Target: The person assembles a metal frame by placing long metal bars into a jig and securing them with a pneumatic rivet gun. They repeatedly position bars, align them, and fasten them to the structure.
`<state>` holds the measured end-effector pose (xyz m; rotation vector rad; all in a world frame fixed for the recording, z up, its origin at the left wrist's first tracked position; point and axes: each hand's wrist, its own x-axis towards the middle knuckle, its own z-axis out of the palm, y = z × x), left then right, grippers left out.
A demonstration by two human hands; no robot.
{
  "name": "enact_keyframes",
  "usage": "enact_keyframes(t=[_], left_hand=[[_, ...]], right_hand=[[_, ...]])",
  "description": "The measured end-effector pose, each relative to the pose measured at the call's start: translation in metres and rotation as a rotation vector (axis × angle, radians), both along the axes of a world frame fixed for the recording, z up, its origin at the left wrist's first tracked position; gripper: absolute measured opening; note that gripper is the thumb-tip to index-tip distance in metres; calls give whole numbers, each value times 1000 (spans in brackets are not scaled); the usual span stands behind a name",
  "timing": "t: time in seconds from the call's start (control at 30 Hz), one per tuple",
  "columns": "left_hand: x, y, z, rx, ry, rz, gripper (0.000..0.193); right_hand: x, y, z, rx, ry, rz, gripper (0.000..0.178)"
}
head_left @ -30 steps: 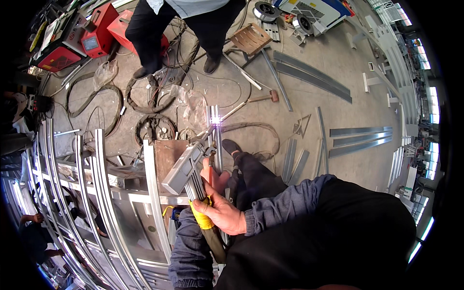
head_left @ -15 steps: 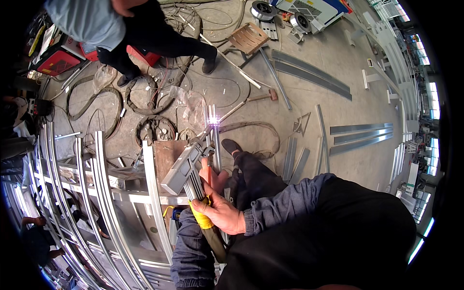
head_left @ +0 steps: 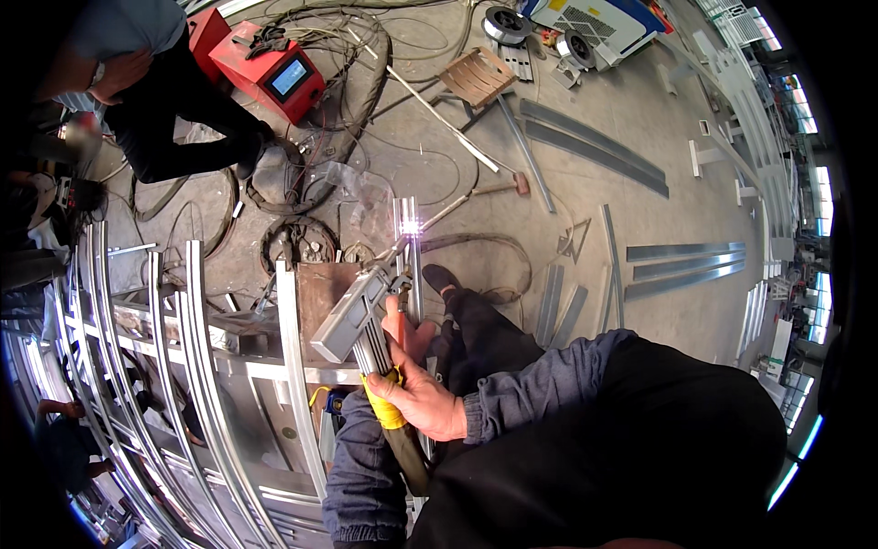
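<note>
A grey welding gun (head_left: 349, 316) with yellow tape (head_left: 384, 403) round its handle lies slantwise before me. My right hand (head_left: 428, 404) is closed around it at the tape, thumb on top. At the gun's tip a bright white-violet weld spark (head_left: 411, 226) glows on a pale metal profile (head_left: 406, 209). Further down, my left hand (head_left: 416, 337) is closed on that profile, partly covered by the gun and an orange part (head_left: 398, 328); most of its fingers are hidden. A thick sleeved cable (head_left: 405, 460) runs from the gun's rear toward me.
Long metal profiles (head_left: 197, 339) stand at left beside a metal frame. A co-worker (head_left: 155, 119) is at upper left near a red machine (head_left: 274, 75). Cables, a hammer (head_left: 521, 183), a wooden stool (head_left: 477, 77) and grey steel strips (head_left: 686, 261) lie on the floor.
The co-worker has moved left, uncovering the red machine and its screen. The spark still glows at the gun's tip, and both my hands keep their grip. The view has shifted slightly.
</note>
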<state>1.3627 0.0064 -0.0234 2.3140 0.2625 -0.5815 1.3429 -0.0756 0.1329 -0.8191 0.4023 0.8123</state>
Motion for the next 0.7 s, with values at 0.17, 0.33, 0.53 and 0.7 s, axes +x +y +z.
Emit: enact_keyframes(t=[0.17, 0.33, 0.53, 0.7], left_hand=[[12, -12, 27, -47, 10, 99, 61], [1, -10, -1, -20, -21, 73, 69], [-33, 23, 62, -301, -295, 283, 57], [-140, 26, 167, -1141, 105, 412, 61]], right_hand=[[-7, -5, 0, 45, -67, 61, 68], [-13, -13, 14, 57, -134, 112, 61], [-14, -47, 15, 27, -178, -61, 43], [-3, -62, 46, -75, -295, -77, 37]])
